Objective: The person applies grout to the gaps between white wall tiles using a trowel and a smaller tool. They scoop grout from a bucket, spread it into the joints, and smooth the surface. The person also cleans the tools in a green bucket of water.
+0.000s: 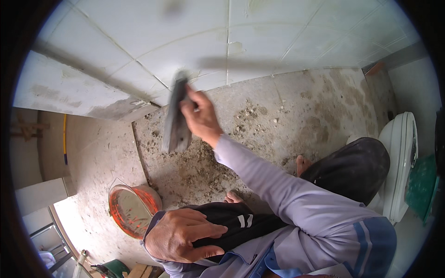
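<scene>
"Nearest?"
"Left hand (183, 235), empty, thumb and fingers apart, by the dark trousers (220, 214)."
"Beyond?"
"Right hand (202, 121), fingers clamped on a trowel (174, 121) near the tiled wall (185, 34); a careless swing could chip it."

Tiled wall (185, 41) ahead, trowel (174, 127) in right hand (204, 119) before it, rubble (204, 167) on floor (289, 129) between wall and person, bucket (150, 198) left of left hand (183, 235), toilet (399, 162) at far right
</scene>
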Motion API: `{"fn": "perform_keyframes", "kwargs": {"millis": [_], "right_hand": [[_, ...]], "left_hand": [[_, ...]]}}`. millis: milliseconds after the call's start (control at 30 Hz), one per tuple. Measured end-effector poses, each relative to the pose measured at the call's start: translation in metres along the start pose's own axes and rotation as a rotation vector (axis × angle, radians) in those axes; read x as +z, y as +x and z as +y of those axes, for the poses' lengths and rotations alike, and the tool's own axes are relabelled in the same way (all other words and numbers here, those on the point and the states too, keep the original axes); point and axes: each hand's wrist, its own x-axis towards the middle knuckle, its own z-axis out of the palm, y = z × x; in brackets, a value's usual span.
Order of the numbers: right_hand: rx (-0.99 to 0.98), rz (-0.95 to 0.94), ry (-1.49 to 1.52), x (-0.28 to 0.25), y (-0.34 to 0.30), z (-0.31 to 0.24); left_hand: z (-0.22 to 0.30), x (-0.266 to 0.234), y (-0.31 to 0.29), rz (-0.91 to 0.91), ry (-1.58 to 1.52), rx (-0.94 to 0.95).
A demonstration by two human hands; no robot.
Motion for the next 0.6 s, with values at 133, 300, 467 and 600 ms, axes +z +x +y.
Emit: {"fn": "perform_keyframes", "kwargs": {"millis": [133, 300, 467, 600], "right_hand": [[-0.064, 0.491, 0.202, -0.053, 0.033, -0.015], [-0.158, 0.271, -0.033, -0.013, 0.043, -0.029], [-0.188, 0.228, 0.120, -0.026, 0.009, -0.024], [-0.244, 0.536, -0.060, -0.042, 0.049, -0.045]], "left_hand": [[0.001, -0.001, -0.006, -0.016, -0.011, -0.007], [-0.002, -0.002, 0.004, -0.019, -0.005, 0.022], [0.001, -0.002, -0.002, -0.034, 0.017, -0.008], [0.003, -0.003, -0.004, -0.033, -0.009, -0.011]]}}
